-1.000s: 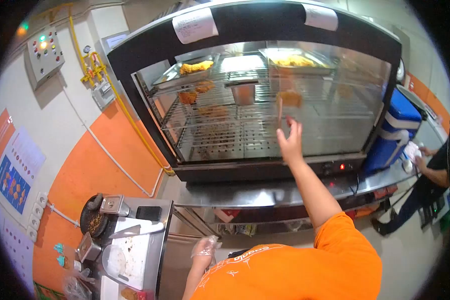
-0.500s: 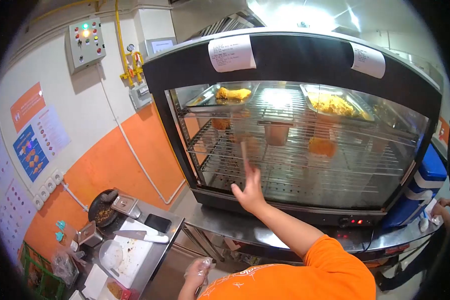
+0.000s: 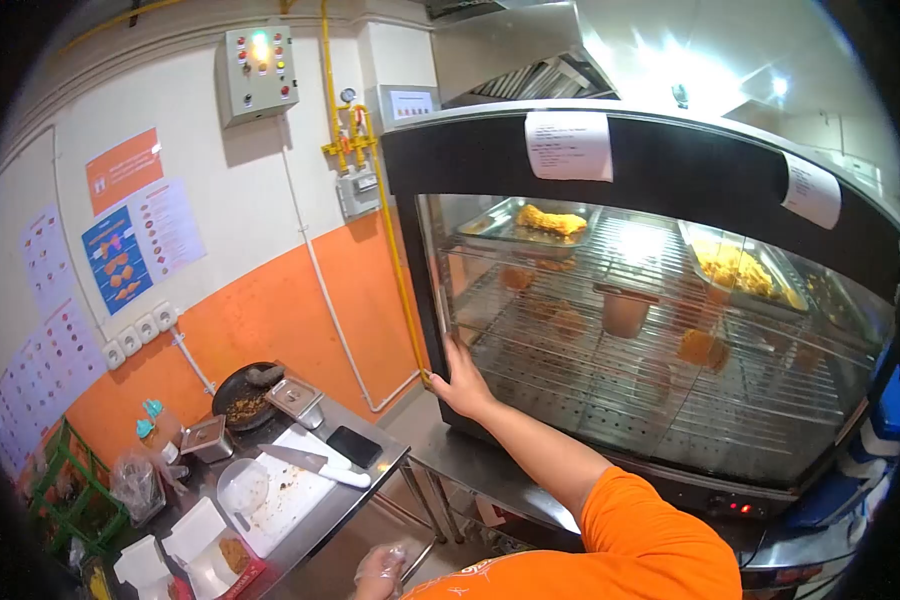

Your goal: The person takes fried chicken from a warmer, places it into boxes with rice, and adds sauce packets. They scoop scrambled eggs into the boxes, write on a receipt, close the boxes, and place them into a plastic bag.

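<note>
My right hand lies flat against the left edge of the glass front of a black food warmer cabinet, fingers spread and holding nothing. Inside, wire racks carry a tray of fried chicken at top left and another tray of fried pieces at top right. A small metal cup sits on a rack between them. My left hand, in a clear plastic glove, hangs low at the bottom edge with nothing visible in it.
A steel prep table at lower left bears a white cutting board, a knife, a black phone, small metal containers and a dark mortar. Open food boxes stand at its near end. A control box hangs on the wall.
My right hand has slid left along the glass front, from the middle to the cabinet's left edge. The view has turned left, and the co-worker at right is out of sight.
</note>
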Tool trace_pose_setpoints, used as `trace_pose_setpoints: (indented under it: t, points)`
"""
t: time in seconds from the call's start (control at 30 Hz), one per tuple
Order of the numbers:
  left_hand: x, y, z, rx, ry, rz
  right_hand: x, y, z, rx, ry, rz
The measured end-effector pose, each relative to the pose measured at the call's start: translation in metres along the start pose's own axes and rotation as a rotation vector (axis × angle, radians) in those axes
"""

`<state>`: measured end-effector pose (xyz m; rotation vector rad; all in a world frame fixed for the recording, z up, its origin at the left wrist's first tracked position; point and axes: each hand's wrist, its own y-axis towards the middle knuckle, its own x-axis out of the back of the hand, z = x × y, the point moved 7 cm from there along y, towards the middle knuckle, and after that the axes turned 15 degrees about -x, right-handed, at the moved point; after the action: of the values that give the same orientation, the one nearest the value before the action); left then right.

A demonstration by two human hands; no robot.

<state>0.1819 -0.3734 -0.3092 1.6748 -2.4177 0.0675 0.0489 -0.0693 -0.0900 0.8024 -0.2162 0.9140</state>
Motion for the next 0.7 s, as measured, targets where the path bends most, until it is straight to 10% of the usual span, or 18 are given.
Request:
trace_pose_setpoints:
  t: [0.2,0.3,0.43,0.53,0.7]
  points:
    - [0.022,-0.013,-0.016,-0.009,0.377,-0.057,-0.008,-0.003,0.001,-0.066,0.334,0.137]
    - [0.028,-0.004,-0.009,-0.086,0.407,-0.104,-0.007,-0.063,0.042,0.319,0.191,-0.067]
    - [0.019,0.004,0.019,-0.088,-0.005,-0.279,-0.058,-0.206,0.103,0.332,0.095,0.872]
    - [0.010,0.023,0.013,-0.165,-0.254,-0.334,-0.079,-0.249,0.101,0.289,-0.055,0.827]
    - [0.020,0.017,-0.046,-0.483,0.318,-0.086,-0.096,-0.264,0.105,0.242,-0.029,0.606]
